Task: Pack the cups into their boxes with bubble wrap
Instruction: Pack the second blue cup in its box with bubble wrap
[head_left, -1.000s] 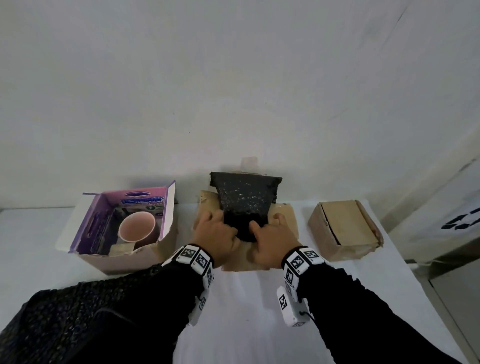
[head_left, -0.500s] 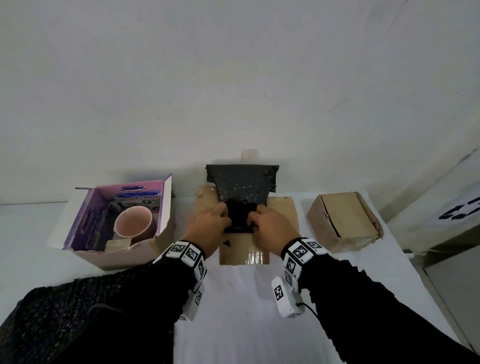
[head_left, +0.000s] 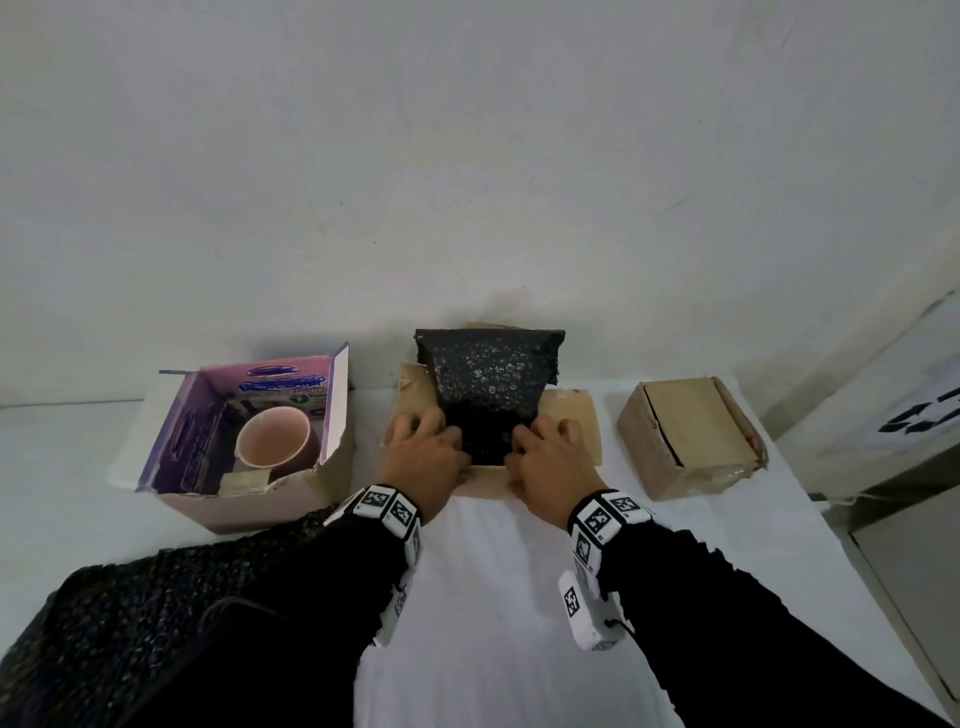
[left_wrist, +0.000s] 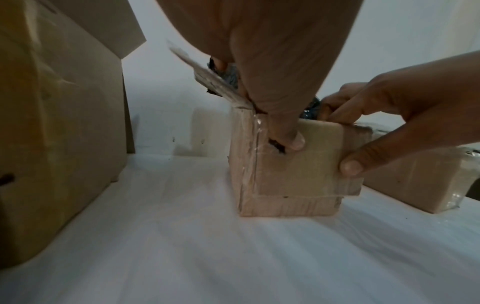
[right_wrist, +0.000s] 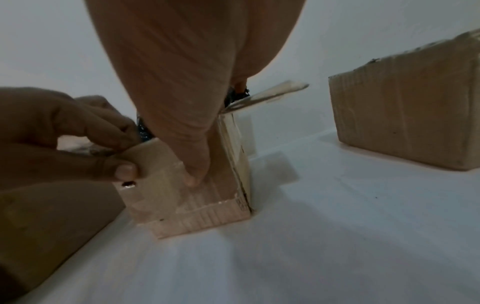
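Note:
A small open cardboard box stands mid-table with a sheet of black bubble wrap rising out of it against the wall. My left hand and right hand hold the box's near wall. In the left wrist view the left thumb presses the box front, with the fingers over the rim on the wrap. The right thumb does the same on its side. What is under the wrap is hidden. A pink cup sits in the open purple box at left.
A closed brown box sits to the right, near the table's right edge. A large dark bubble-wrap sheet lies at the near left under my left arm. White table stretches between my arms. The wall runs right behind the boxes.
Both hands have moved from the wrap's lower end to the box's near rim, thumbs now down its front. The wrap's lower part sits deeper in the box.

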